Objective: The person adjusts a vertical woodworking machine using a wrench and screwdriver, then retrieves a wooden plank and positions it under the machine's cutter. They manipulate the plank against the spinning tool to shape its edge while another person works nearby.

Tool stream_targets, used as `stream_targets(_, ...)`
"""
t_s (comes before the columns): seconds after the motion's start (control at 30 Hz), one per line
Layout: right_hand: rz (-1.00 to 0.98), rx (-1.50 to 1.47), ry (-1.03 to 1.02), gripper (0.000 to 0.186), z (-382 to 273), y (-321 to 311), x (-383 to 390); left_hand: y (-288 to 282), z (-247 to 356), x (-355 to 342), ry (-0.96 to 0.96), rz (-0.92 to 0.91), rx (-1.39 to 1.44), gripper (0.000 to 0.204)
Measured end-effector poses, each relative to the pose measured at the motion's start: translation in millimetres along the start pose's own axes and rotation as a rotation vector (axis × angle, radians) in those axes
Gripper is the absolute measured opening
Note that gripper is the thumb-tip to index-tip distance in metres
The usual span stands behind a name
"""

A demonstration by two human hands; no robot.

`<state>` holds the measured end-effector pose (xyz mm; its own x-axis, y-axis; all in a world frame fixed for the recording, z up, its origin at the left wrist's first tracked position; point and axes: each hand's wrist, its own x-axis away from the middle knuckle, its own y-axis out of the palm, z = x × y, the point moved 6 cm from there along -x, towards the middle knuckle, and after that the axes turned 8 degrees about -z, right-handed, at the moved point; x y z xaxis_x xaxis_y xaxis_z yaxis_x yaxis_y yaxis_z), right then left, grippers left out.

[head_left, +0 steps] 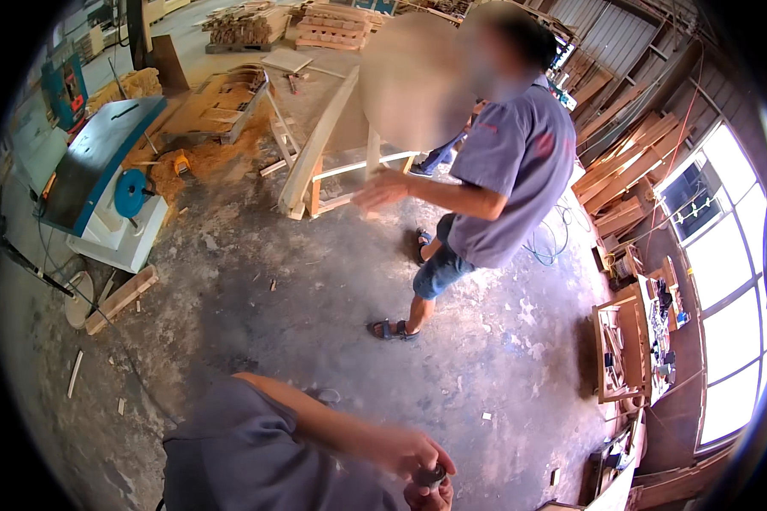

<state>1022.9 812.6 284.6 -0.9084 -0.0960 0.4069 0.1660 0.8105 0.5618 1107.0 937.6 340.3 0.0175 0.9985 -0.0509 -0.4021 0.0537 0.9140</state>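
Note:
My left forearm reaches across the lower edge from a grey sleeve (pixel 230 443). At its end, my left hand (pixel 413 453) has its fingers bent around the top of a small dark round thing (pixel 429 475), whose kind I cannot make out. Just below, my right hand (pixel 430 496) closes on the same thing from underneath. The lower edge of the picture cuts off much of that hand. Both hands are held close together above the concrete floor (pixel 341 358).
A person (pixel 520 170) in a grey shirt and shorts stands ahead, one arm stretched toward a wooden frame (pixel 315 175). A blue-topped machine (pixel 115 162) stands left, near a short wood beam (pixel 123 300). Planks (pixel 635 153) lean at right, above a wooden cart (pixel 619 349). A cable crosses the floor.

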Motion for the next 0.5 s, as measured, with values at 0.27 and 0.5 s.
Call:
stream_targets(0.27,0.173,-0.045,-0.072,0.05,-68,-61,-32,-32,36,-105,-0.016,0.001,0.007,0.05)
stream_targets(0.5,0.208,-0.136,-0.139,0.047,-135,-162,-49,-67,42,-233,-0.077,0.094,0.0,0.05)
